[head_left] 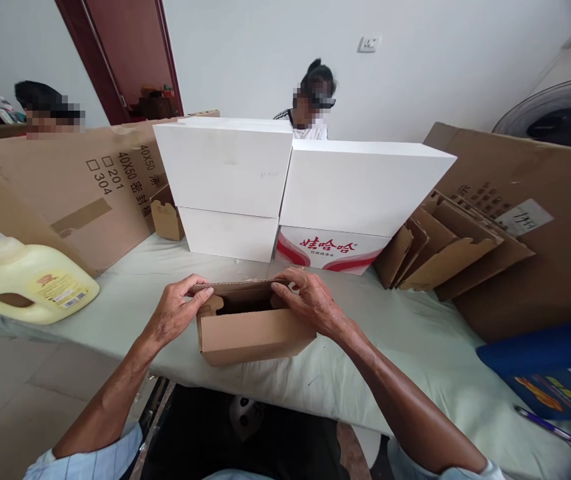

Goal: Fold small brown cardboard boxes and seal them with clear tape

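A small brown cardboard box (250,337) sits at the near edge of the table (415,340), its top partly open. My left hand (175,313) grips the box's left top flap, thumb and fingers closed on the cardboard. My right hand (310,300) holds the right top flap, fingers curled over its edge. The inside of the box is dark and I cannot see what is in it.
White boxes (225,167) are stacked behind, one with red print (328,248). Folded brown cartons (445,250) lean at the right, large cardboard sheets (65,180) on both sides. A yellow detergent jug (25,280) lies at left. Two people sit beyond the boxes.
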Demonstrator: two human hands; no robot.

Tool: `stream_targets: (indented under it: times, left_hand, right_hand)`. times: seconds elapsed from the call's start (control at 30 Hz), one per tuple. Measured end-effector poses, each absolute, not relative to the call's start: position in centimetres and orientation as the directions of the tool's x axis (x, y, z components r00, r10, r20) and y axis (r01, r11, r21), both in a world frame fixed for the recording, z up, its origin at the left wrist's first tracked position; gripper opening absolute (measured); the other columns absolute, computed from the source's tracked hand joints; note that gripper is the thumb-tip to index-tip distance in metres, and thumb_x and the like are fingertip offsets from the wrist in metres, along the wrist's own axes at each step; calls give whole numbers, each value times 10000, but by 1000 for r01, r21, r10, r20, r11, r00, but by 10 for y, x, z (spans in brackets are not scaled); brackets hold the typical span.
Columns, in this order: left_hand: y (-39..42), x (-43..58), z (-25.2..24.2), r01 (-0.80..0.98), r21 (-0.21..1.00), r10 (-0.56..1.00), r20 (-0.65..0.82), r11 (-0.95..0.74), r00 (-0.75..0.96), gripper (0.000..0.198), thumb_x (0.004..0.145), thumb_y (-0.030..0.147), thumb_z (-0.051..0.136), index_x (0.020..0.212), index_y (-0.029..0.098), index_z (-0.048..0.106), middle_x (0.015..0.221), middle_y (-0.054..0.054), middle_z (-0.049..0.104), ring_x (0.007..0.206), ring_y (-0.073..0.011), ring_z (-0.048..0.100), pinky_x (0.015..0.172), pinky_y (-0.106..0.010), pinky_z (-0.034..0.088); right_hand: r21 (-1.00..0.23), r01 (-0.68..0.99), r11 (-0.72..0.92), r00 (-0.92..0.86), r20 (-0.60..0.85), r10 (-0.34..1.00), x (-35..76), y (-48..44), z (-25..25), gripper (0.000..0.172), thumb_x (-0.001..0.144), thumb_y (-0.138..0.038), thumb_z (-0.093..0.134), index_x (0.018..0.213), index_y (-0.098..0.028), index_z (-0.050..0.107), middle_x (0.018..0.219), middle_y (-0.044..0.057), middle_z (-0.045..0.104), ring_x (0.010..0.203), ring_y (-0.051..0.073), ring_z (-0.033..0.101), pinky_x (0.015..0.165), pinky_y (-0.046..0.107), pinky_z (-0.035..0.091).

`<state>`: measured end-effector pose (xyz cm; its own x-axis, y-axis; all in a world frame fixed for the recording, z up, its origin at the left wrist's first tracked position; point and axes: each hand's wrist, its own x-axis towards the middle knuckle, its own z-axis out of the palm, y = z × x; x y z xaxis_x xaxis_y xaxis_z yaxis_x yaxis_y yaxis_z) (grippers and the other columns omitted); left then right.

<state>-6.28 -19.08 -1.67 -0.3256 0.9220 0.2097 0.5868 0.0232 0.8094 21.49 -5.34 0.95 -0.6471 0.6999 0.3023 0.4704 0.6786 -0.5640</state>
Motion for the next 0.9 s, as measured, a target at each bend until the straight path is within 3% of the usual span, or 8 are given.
stream_targets:
  times: [0.17, 0.3, 0.37, 0.53, 0.7, 0.9]
  left_hand:
    - [-194, -57, -12, 508, 860, 928, 143, 57, -345, 454, 941, 656, 656, 1013, 218, 749, 932, -42, 775, 901, -270, 707, 797, -339, 566]
    - [-203, -55, -16, 492, 870, 958, 156, -19, -240, 480, 954, 648, 680, 1183, 243, 800, 1239, -86, 806, 1191, -352, 725, 998, -423, 593]
    - [-207, -56, -19, 529, 845, 967, 192, -76, -167, 463, 1005, 623, 636, 1218, 261, 831, 1347, -97, 786, 1317, -360, 692, 1096, -440, 573]
    - [-219, -58, -15, 717, 689, 986, 166, -105, -15, 464, 1051, 589, 619, 1396, 338, 801, 1510, -73, 731, 1389, -346, 669, 1194, -461, 537]
    - [-220, -43, 7, 842, 517, 982, 170, -156, 77, 478, 1125, 507, 460, 1405, 312, 794, 1444, -66, 776, 1327, -331, 708, 1172, -476, 536]
    - [-219, -30, 0, 807, 557, 974, 207, -196, 94, 438, 1109, 406, 496, 1462, 316, 739, 1460, -72, 739, 1269, -285, 717, 1098, -396, 569]
  right_hand:
    - [-566, 491, 662, -624, 302, 721, 208, -51, 8, 195, 1041, -294, 629, 902, -241, 754, 891, 11, 796, 842, 197, 700, 726, 310, 430]
    - [-538, 462, 705, -660, 322, 679, 215, -52, 8, 193, 1037, -292, 651, 909, -251, 791, 921, 22, 786, 889, 210, 710, 768, 326, 477]
    - [-546, 395, 739, -726, 308, 615, 221, -53, 8, 193, 1052, -307, 647, 1008, -263, 829, 1041, 45, 803, 1009, 239, 728, 855, 360, 526]
    - [-597, 280, 751, -849, 211, 484, 235, -55, 8, 312, 1058, -439, 690, 1295, -289, 826, 1392, 96, 747, 1274, 305, 695, 1093, 457, 564]
    - [-622, 265, 737, -863, 188, 469, 239, -56, 1, 489, 1049, -596, 694, 1419, -285, 768, 1483, 119, 694, 1360, 334, 660, 1187, 508, 531]
    - [-693, 261, 672, -876, 123, 467, 245, -57, -1, 592, 1012, -673, 711, 1471, -299, 726, 1547, 113, 636, 1355, 330, 660, 1134, 464, 562]
